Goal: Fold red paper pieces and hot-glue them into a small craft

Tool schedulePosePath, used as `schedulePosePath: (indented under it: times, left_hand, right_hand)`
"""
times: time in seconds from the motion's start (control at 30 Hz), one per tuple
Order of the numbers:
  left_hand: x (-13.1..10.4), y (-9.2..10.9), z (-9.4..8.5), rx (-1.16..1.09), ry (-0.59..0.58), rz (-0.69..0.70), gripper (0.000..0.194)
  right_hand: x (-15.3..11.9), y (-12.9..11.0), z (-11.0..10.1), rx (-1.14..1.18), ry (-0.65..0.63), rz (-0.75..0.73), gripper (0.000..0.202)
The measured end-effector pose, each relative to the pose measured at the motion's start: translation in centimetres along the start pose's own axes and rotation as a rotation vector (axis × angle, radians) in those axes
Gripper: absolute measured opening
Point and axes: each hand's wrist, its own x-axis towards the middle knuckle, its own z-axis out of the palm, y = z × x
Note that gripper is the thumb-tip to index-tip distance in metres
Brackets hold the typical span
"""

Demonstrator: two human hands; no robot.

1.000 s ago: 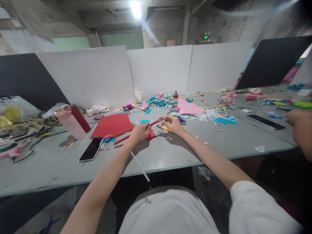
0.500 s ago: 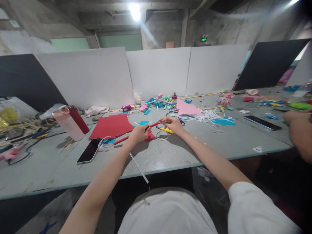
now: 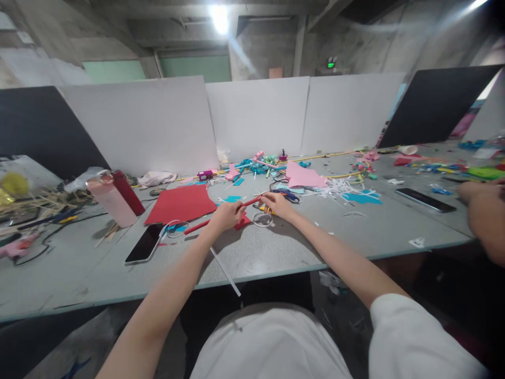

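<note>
My left hand (image 3: 225,215) is closed around a thin red stick (image 3: 250,201) that looks wrapped in paper. At its far end, the fingers of my right hand (image 3: 277,204) pinch the tip. The stick's other end shows to the left of my left hand, slanting down toward the table. Just below my right hand lies a white ring (image 3: 262,220), with a yellow-handled tool partly hidden behind the fingers. A small red paper piece (image 3: 242,221) rests beneath the stick. A white strip (image 3: 224,271) pokes out past my left forearm and over the table's edge.
Left of my hands are a large red sheet (image 3: 180,203), a phone (image 3: 144,244) and a pink bottle (image 3: 111,201). Behind lie a blue tool (image 3: 287,195), pink paper (image 3: 303,175) and white strips (image 3: 335,188). Another person's arm (image 3: 486,218) rests at right, near a second phone (image 3: 425,200).
My right hand has shifted slightly down and left along the stick's end, uncovering more of the blue tool behind it. My left hand keeps nearly the same place.
</note>
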Motion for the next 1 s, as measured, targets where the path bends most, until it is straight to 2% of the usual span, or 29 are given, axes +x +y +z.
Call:
schedulePosePath:
  times: [0.27, 0.53, 0.7, 0.87, 1.0]
  left_hand:
    - [-0.1, 0.4, 0.3, 0.069, -0.017, 0.03, 0.041]
    - [0.1, 1.0, 0.4, 0.111, -0.055, 0.035, 0.043]
    - [-0.1, 1.0, 0.3, 0.135, -0.047, 0.03, 0.041]
    - [-0.4, 1.0, 0.2, 0.145, -0.064, 0.038, 0.038]
    - [-0.5, 0.9, 0.0, 0.164, -0.086, 0.029, 0.036]
  right_hand:
    - [0.8, 0.5, 0.6, 0.131, 0.085, 0.171, 0.012]
    - [0.7, 0.6, 1.0, -0.015, 0.208, 0.258, 0.026]
    - [0.5, 0.3, 1.2, 0.002, 0.16, 0.244, 0.019]
    - [0.5, 0.1, 1.1, -0.018, 0.106, 0.29, 0.007]
    - [0.4, 0.2, 0.6, -0.164, 0.057, 0.268, 0.014]
